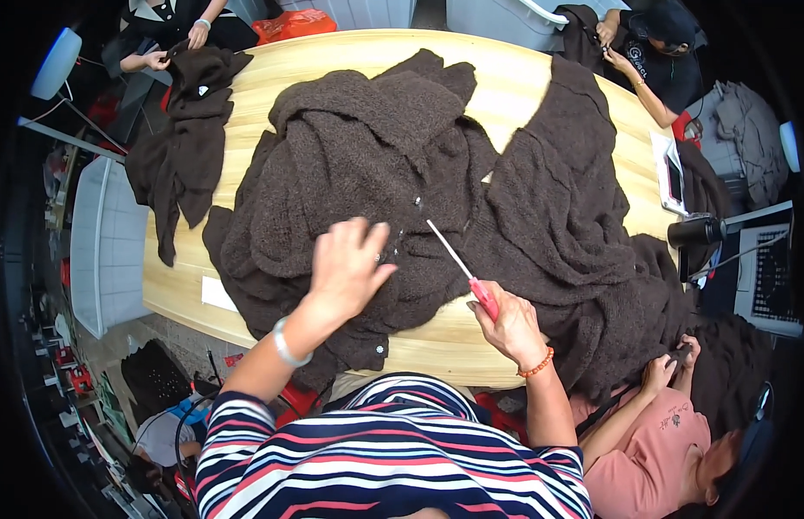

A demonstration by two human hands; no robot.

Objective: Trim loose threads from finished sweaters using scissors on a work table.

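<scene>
A dark brown knitted garment (359,130) lies heaped across the middle of the table, with small shiny buttons or beads (397,251) near its centre. My left hand (346,264) rests on or just over the knit, open, its fingers stretched forward. In my right hand (512,327) is a tool with a red handle (483,298) and a long thin metal shaft. The shaft points forward and left, over the garment; its tip is too small to make out. My right hand holds it low, near the table's front edge.
More brown knitwear (558,190) covers the table's (402,43) right side. Other people work at the far left, far right and near right. A white tray with a phone (670,177), a black cylinder (696,231) and grey bins (99,246) stand around.
</scene>
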